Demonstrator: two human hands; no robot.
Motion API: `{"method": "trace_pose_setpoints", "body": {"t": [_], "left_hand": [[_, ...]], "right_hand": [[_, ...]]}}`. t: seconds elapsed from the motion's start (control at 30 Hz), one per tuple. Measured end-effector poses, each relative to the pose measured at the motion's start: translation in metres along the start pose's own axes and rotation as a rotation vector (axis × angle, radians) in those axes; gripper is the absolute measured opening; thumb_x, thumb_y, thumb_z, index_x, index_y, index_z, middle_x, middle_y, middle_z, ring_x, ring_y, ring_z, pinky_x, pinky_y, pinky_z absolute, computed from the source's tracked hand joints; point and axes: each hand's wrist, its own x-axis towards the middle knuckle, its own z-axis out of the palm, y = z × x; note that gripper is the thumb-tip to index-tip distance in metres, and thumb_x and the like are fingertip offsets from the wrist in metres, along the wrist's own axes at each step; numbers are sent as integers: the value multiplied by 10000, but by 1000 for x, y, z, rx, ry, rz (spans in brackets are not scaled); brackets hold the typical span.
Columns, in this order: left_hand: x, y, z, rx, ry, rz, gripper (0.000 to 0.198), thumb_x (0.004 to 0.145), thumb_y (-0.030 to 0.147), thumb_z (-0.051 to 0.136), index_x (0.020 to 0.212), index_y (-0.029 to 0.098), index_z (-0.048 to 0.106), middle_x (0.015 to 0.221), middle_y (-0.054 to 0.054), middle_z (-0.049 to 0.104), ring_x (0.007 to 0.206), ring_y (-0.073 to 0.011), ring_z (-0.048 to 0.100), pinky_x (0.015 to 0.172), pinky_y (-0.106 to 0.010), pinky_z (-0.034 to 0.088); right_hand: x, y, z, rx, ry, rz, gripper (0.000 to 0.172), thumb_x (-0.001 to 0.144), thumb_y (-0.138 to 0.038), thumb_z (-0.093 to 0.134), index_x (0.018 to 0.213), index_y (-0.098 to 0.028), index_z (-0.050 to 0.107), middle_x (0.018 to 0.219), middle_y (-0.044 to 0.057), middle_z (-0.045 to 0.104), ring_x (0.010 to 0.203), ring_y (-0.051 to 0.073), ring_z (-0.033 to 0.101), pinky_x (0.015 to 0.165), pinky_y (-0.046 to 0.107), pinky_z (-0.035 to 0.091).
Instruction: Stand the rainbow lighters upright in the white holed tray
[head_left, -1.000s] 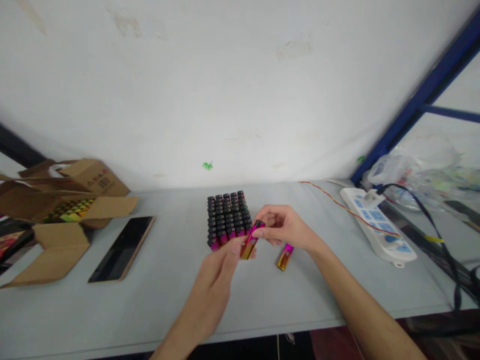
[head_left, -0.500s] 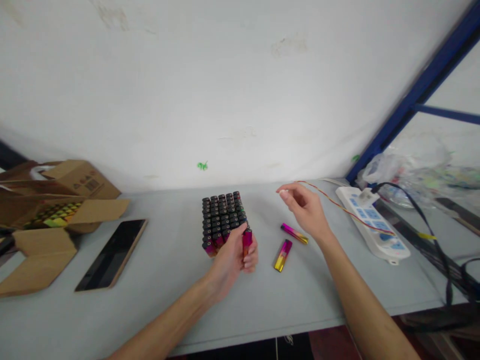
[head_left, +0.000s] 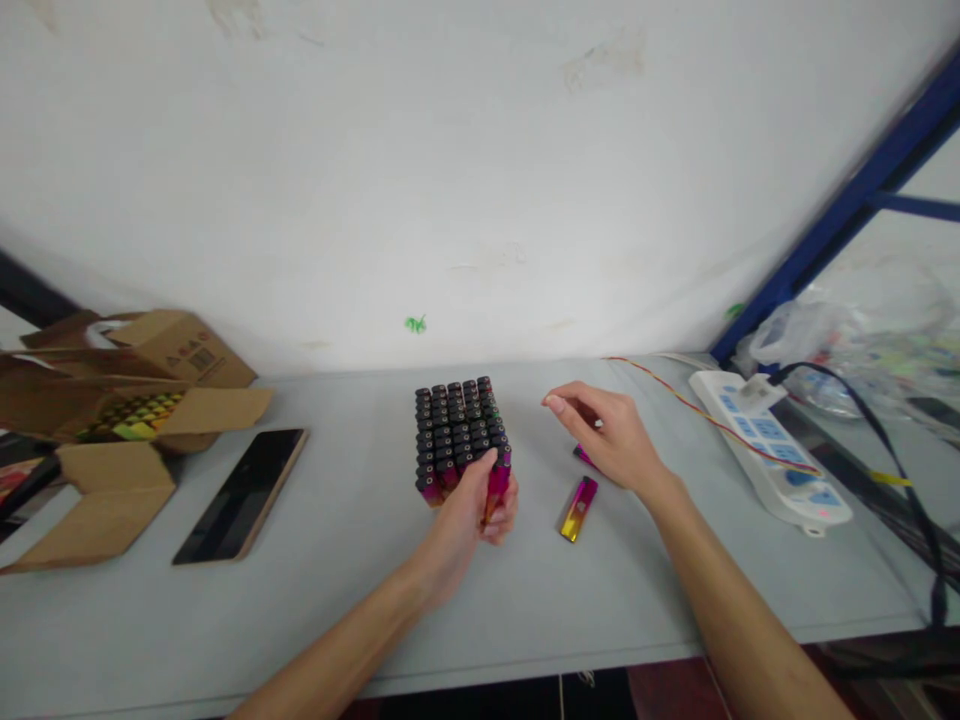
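Observation:
A tight block of upright lighters (head_left: 459,425), with black tops and purple-to-yellow metallic bodies, stands in rows on the grey table. My left hand (head_left: 480,505) is wrapped round a purple lighter (head_left: 496,488) at the block's front right corner, thumb near its top. To the right, my right hand (head_left: 600,430) hovers palm down with loosely bent fingers and nothing visible in them. It partly covers one lying lighter (head_left: 583,456). Another loose lighter (head_left: 578,510) lies just in front of it, its black end pointing away from me.
At left, an open cardboard box (head_left: 202,410) holds several yellowish lighters, with a dark phone (head_left: 244,495) beside it. A white power strip (head_left: 772,450) with cables lies at right, near plastic bags (head_left: 832,340) and a blue metal frame (head_left: 832,230). The wall stands behind.
My right hand has come lower and closer, now covering part of the far loose lighter. My left hand keeps its lighter, which sits closer against the block. The view has shifted slightly.

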Motion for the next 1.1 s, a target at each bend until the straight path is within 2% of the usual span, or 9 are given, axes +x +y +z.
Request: {"method": "trace_pose_setpoints", "body": {"t": [0.13,0.27,0.37,0.47,0.63,0.83,0.93,1.0,1.1], "left_hand": [[-26,0,0,-35,33,116,441,962,645,538,929,205,515,619,61,437,531,-101,331,550,-237,306],[-64,0,-15,43,178,287,327,1034,553,498,1006,230,543,672,18,572,584,-139,488,570,-264,413],[-85,5,-36,444,388,487,317,1028,505,551,989,215,672,926,-74,687,793,-183,613,671,-300,507],[-91,14,-53,865,493,687,212,969,415,679,991,225,772,1042,-91,676,814,-182,621,703,-311,543],[-79,27,-62,1192,393,811,125,957,304,715,1047,236,768,929,-43,735,746,-152,653,724,-275,569],[-63,31,-67,1365,282,982,154,969,177,675,1104,224,730,983,-35,772,890,-166,697,853,-283,581],[-58,32,-71,1437,227,1007,140,957,164,693,1079,219,735,1006,-45,748,915,-171,673,881,-301,571],[-55,32,-72,1468,223,990,117,960,188,692,1054,223,753,1048,-60,709,911,-170,655,859,-305,573],[-50,32,-74,1447,309,961,109,966,255,691,1025,234,779,1113,-72,637,896,-165,645,822,-305,588]], "right_hand": [[0,0,-2,-31,-13,-15,357,1069,-473,510,1031,-182,714,752,13,672,614,139,542,616,271,406],[-1,-3,-4,-36,-13,-41,388,1096,-473,442,1110,-191,709,783,19,691,648,147,585,656,273,419],[-2,-4,-4,-43,-20,-53,393,1101,-476,426,1147,-202,703,775,17,689,645,153,595,663,277,423],[-2,-3,-2,-71,-28,-59,369,1096,-466,441,1145,-211,702,772,18,687,644,162,593,657,284,419],[-2,1,1,-96,-39,-78,331,1092,-441,459,1135,-218,700,759,8,677,607,155,558,634,287,403],[-3,1,-1,-118,-51,-97,338,1097,-439,448,1130,-220,703,769,10,687,613,154,565,645,288,410],[-2,5,-6,-142,-51,-87,340,1093,-437,455,1119,-211,708,788,20,705,627,156,577,649,290,413],[0,9,-13,-160,-46,-70,343,1087,-441,466,1086,-206,717,820,33,727,636,159,581,648,295,412],[-1,15,-25,-178,-2,-17,368,1077,-464,481,1038,-200,733,814,38,734,602,156,553,611,302,395]]}}
